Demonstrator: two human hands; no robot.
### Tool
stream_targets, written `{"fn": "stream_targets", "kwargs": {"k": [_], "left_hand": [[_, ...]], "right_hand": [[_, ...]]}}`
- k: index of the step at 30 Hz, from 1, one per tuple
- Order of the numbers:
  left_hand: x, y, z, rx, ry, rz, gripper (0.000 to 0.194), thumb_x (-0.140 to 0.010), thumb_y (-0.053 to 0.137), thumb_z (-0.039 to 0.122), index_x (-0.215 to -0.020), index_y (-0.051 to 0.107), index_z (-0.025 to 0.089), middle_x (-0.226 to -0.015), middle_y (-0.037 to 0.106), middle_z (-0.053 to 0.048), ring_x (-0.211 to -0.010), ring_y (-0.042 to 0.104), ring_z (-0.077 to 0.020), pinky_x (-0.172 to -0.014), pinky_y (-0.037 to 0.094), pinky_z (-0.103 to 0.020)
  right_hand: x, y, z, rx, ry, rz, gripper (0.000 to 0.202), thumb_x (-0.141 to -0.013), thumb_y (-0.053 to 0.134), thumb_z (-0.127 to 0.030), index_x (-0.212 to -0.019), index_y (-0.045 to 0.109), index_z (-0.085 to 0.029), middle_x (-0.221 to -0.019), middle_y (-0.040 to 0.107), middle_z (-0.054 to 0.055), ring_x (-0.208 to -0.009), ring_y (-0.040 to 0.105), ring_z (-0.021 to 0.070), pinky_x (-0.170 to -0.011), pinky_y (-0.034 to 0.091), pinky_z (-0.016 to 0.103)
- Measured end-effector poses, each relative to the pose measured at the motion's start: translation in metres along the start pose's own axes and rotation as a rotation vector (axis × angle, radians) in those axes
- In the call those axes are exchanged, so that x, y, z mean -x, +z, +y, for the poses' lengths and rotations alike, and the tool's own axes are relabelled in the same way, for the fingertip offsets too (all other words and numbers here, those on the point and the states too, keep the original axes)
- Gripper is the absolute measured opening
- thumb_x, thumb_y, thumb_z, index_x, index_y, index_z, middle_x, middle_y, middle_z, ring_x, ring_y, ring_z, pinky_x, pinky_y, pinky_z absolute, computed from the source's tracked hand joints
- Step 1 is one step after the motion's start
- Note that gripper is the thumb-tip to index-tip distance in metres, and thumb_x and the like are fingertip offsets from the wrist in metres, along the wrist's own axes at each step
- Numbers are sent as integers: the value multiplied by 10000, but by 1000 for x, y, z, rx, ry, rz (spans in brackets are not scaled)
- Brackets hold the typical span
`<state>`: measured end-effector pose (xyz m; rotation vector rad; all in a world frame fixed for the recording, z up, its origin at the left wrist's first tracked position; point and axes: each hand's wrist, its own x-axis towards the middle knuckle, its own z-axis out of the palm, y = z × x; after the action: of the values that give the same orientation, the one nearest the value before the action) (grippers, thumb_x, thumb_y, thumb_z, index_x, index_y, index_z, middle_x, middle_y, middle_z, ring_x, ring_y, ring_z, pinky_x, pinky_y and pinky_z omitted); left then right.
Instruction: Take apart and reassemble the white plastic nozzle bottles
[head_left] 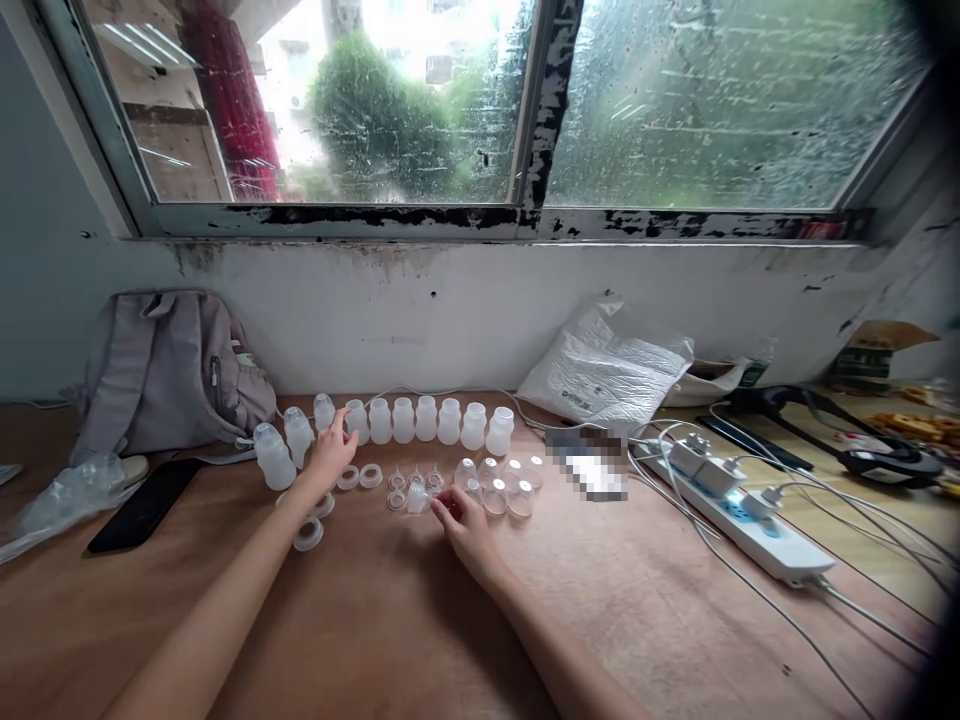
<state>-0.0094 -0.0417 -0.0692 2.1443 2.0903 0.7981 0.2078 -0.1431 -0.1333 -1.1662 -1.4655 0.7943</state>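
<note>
My left hand [334, 450] reaches to the row of frosted baby bottles, fingers apart. Its fingertips are at the left side of an uncapped bottle [379, 421]'s neighbour, the bottle [358, 423], perhaps touching it. Left of this hand stand capped bottles [274, 457]. White screw rings [370, 476] lie below the row, some partly behind my left forearm. My right hand [459, 520] is low over the table, thumb and fingers pinched at a small translucent ridged piece [418, 498]. Clear bottle nipples [397, 499] lie beside it. Clear dome caps [519, 499] stand just to the right.
A grey backpack [172, 365], a black phone [142, 507] and a plastic bag [71, 500] are on the left. A silver padded bag [607, 365] leans on the wall. To the right lie a power strip [780, 540] with cables and a black headset [847, 440].
</note>
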Motion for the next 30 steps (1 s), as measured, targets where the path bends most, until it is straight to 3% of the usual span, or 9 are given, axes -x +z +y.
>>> {"fn": "stream_targets", "kwargs": {"k": [5, 11, 14, 16, 18, 20, 24, 27, 30], "left_hand": [[-37, 12, -6, -70, 0, -44, 447, -767, 452, 311, -1197, 398, 203, -792, 639, -81, -765, 604, -270, -669, 425, -346], [-33, 22, 3, -41, 4, 53, 225, -772, 453, 301, -934, 557, 184, -871, 587, -99, -825, 579, -244, -686, 437, -322], [-14, 14, 7, 15, 38, 230, 227, -796, 421, 339, -864, 577, 190, -970, 500, -100, -875, 543, -224, -712, 442, -319], [6, 8, 10, 152, 154, 465, 206, -774, 472, 350, -832, 583, 186, -995, 455, -91, -903, 515, -215, -757, 439, -323], [30, 4, 13, 285, 270, 585, 153, -764, 503, 311, -817, 571, 184, -1017, 436, -80, -957, 488, -206, -818, 422, -328], [56, 4, 15, 380, 313, 589, 107, -771, 503, 276, -814, 551, 191, -1042, 427, -70, -996, 469, -201, -834, 418, -330], [95, 14, 18, 449, 319, 487, 84, -780, 491, 252, -837, 523, 200, -1060, 420, -65, -1006, 461, -201, -874, 397, -369], [106, 24, 19, 475, 361, 377, 102, -771, 505, 256, -859, 499, 206, -1043, 440, -65, -1016, 464, -209, -899, 379, -389], [109, 33, 19, 572, 321, 245, 289, -741, 554, 300, -990, 435, 216, -1058, 466, -77, -962, 510, -202, -830, 432, -360]], "right_hand": [[3, 4, 0, 47, -4, -17, 200, -775, 507, -356, -684, 531, -179, -604, 520, -14, -521, 440, 106, -497, 352, 223], [1, 2, -1, 56, -26, 8, 213, -768, 506, -369, -681, 547, -179, -633, 559, 1, -531, 463, 115, -509, 370, 234], [0, 1, -2, 43, -29, 22, 233, -771, 502, -389, -692, 557, -177, -638, 564, 9, -541, 470, 120, -511, 381, 238], [0, 1, -2, 21, -20, 39, 250, -764, 508, -411, -692, 560, -178, -642, 566, 12, -546, 477, 124, -500, 385, 237], [0, 0, -2, -15, 0, 60, 267, -751, 515, -437, -695, 561, -180, -646, 566, 14, -535, 480, 123, -472, 381, 231], [-1, 0, -2, -58, 27, 76, 279, -739, 521, -455, -705, 558, -181, -645, 563, 14, -504, 471, 115, -436, 367, 225], [-2, -1, -2, -154, 85, 63, 263, -741, 529, -442, -732, 530, -179, -651, 539, 0, -427, 424, 78, -376, 324, 204], [-3, -2, -2, -239, 122, 40, 239, -751, 530, -417, -749, 503, -179, -638, 495, -24, -393, 388, 53, -347, 293, 185], [-5, -4, -3, -303, 141, 45, 240, -744, 542, -412, -747, 495, -176, -619, 455, -38, -399, 392, 51, -345, 305, 179]]}}
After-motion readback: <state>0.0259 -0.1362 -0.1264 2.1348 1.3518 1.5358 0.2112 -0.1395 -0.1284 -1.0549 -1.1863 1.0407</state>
